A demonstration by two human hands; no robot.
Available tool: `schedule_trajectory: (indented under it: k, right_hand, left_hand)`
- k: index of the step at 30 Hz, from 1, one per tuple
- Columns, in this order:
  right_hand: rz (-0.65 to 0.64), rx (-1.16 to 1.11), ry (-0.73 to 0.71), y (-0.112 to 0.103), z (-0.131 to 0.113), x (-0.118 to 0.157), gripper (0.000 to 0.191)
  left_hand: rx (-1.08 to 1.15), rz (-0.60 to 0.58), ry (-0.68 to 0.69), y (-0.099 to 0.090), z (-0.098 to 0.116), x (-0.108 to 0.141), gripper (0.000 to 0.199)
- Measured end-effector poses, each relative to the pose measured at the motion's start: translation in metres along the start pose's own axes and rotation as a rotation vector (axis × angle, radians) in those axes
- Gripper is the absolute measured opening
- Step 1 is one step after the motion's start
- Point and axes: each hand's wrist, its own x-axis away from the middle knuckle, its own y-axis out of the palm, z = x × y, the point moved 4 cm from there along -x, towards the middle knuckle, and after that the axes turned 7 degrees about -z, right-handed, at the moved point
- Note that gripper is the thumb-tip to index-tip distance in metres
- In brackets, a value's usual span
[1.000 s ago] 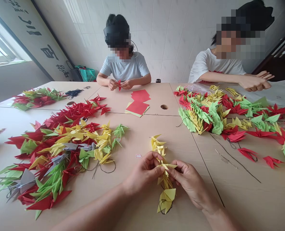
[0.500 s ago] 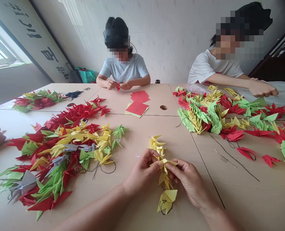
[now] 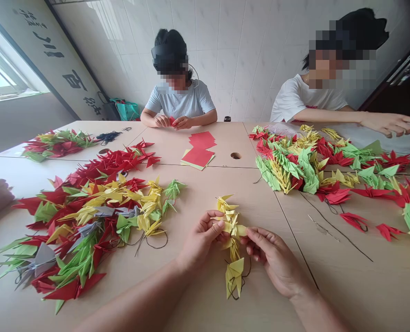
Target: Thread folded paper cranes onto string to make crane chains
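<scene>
Head view:
- a string of yellow paper cranes [image 3: 233,240] is being held over the near middle of the wooden table [image 3: 205,193]
- it is being gripped by the left hand [image 3: 201,240] and pinched by the right hand [image 3: 274,260]
- heaps of mixed cranes [image 3: 83,226] are being left spread at left, and more cranes [image 3: 305,166] at right
- red paper squares [image 3: 199,150] are being kept far, near a seated person's hands [image 3: 172,122]

Two hands [image 3: 201,240], one yellow crane string [image 3: 234,251], two co-workers [image 3: 179,99] (both seated)
</scene>
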Motion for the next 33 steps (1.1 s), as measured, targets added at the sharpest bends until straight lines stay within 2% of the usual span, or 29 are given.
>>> schedule_trajectory:
  k: [3, 5, 8, 10, 15, 21, 24, 29, 33]
  right_hand:
    - [0.035, -0.063, 0.011, -0.003, 0.001, 0.000, 0.026]
    - [0.057, -0.118, 0.008, -0.004, 0.001, -0.001, 0.024]
    - [0.073, -0.179, 0.012, -0.007, 0.001, -0.001, 0.021]
    - [0.076, -0.196, 0.013, -0.008, 0.001, -0.002, 0.021]
    - [0.065, -0.146, -0.015, -0.006, -0.001, -0.001, 0.024]
    - [-0.007, 0.228, -0.090, 0.002, -0.001, 0.001, 0.043]
    - [-0.021, 0.343, -0.108, 0.005, -0.001, 0.000, 0.043]
    - [-0.061, 0.329, -0.146, 0.008, -0.002, -0.001, 0.035]
    - [-0.088, 0.308, -0.180, 0.009, -0.002, -0.002, 0.032]
  left_hand:
    - [-0.069, 0.004, 0.059, 0.001, 0.003, 0.001, 0.031]
    - [-0.156, -0.045, 0.085, 0.003, 0.003, 0.002, 0.034]
    - [-0.256, -0.139, 0.094, 0.008, -0.001, 0.002, 0.050]
    - [-0.316, -0.158, 0.102, 0.009, -0.004, 0.002, 0.058]
    - [-0.367, -0.100, 0.101, 0.007, -0.007, 0.000, 0.050]
    - [-0.282, 0.004, 0.081, 0.003, -0.003, -0.003, 0.044]
    - [-0.280, 0.032, 0.076, 0.002, -0.003, -0.004, 0.041]
    - [-0.271, 0.037, 0.095, 0.000, -0.004, -0.003, 0.038]
    - [-0.315, 0.039, 0.104, 0.002, -0.002, -0.001, 0.028]
